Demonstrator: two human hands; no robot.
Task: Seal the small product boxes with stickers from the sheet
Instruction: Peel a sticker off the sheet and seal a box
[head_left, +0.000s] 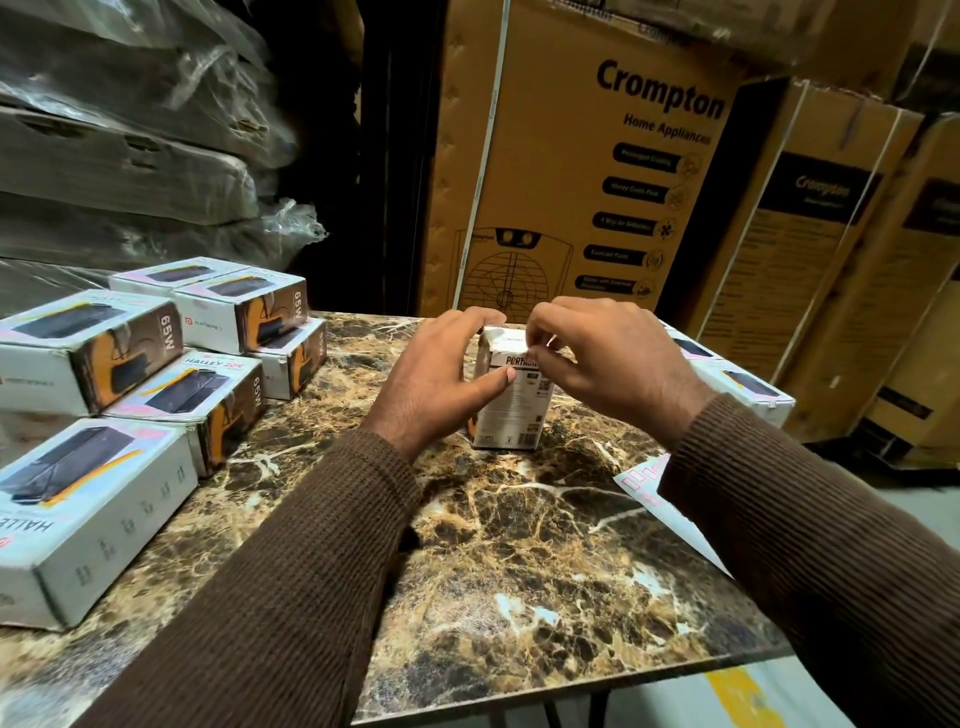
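A small white product box (511, 410) stands on end in the middle of the marble table (519, 545). My left hand (441, 374) grips its left side, fingers over the top and thumb on the front face. My right hand (597, 358) pinches a small sticker (535, 347) at the box's top front edge. The white sticker sheet (641, 480) with pink outlines lies at the table's right edge, mostly hidden by my right sleeve.
Several white boxes marked 65W are stacked at the left (93, 353). More such boxes (748, 384) lie behind my right hand. Large brown Crompton cartons (597, 171) stand behind the table, and plastic-wrapped flat cartons (130, 130) are piled at the back left.
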